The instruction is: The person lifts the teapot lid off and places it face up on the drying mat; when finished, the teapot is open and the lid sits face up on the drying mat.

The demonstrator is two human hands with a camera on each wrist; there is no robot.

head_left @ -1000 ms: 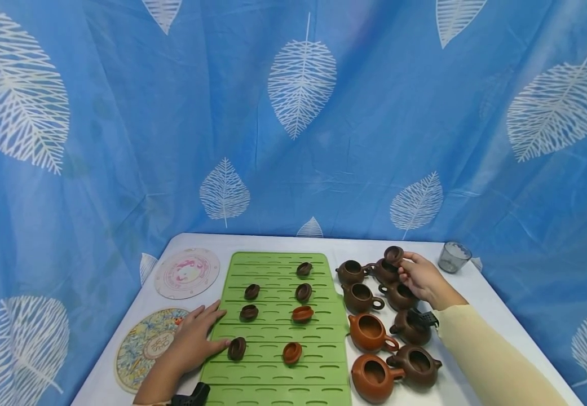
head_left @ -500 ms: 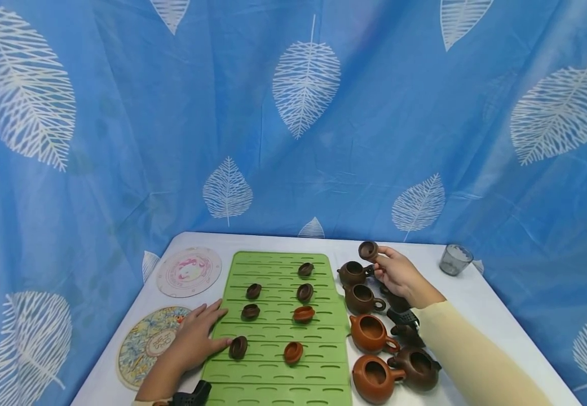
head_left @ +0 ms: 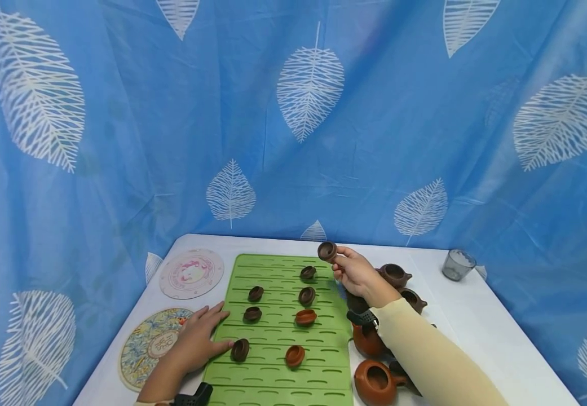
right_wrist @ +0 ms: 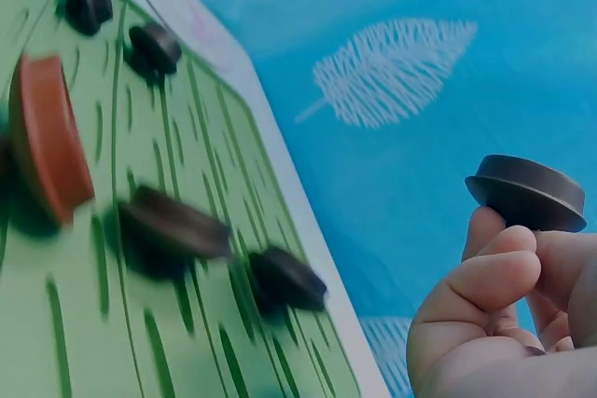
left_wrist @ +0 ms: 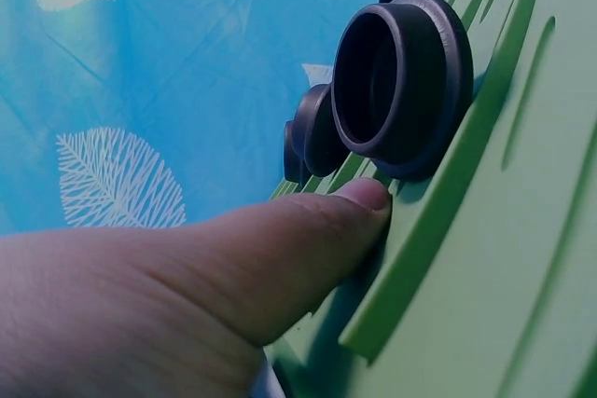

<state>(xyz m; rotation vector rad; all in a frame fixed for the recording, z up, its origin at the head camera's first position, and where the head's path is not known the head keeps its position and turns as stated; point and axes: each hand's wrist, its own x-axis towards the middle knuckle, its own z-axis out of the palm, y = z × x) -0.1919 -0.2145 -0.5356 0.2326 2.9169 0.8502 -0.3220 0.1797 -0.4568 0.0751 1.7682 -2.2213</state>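
Observation:
My right hand (head_left: 359,276) pinches a dark brown teapot lid (head_left: 327,251) above the far right part of the green ridged mat (head_left: 273,389). In the right wrist view, the lid (right_wrist: 527,188) is upside down, its knob hidden in the fingers. My left hand (head_left: 197,341) rests with spread fingers at the mat's left edge. Its thumb tip is right at a dark lid (head_left: 239,350). Other dark lids (head_left: 307,296) and orange-brown lids (head_left: 295,356) lie underside up or tilted on the mat in two columns.
Lidless teapots, orange-brown (head_left: 377,379) and dark brown (head_left: 393,274), stand right of the mat, partly hidden by my right arm. A grey glass (head_left: 458,265) is at the back right. Left lie a pink-patterned round mat (head_left: 192,274) and a colourful round mat (head_left: 141,355). A blue curtain hangs behind.
My right hand has carried the dark lid leftward from over the teapots to above the mat's far right part. My left hand has stayed in place.

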